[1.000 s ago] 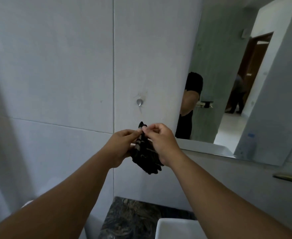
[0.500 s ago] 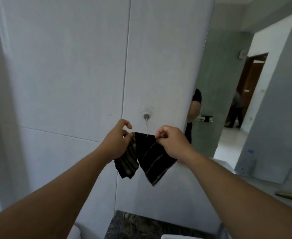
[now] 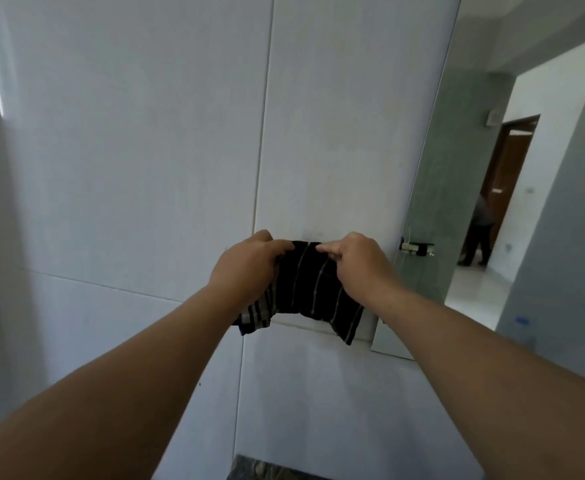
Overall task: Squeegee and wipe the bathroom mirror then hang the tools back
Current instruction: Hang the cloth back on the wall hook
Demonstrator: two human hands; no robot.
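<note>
Black cloth with pale stripes, stretched flat against the white tiled wall and pinched along its top edge between both sets of fingers. Left hand curled on the upper left corner, right hand curled on the upper right corner, loose fabric drooping below the knuckles. Mirror just right of the right fingers, reflecting a doorway. Dark stone counter far below the fingers.
</note>
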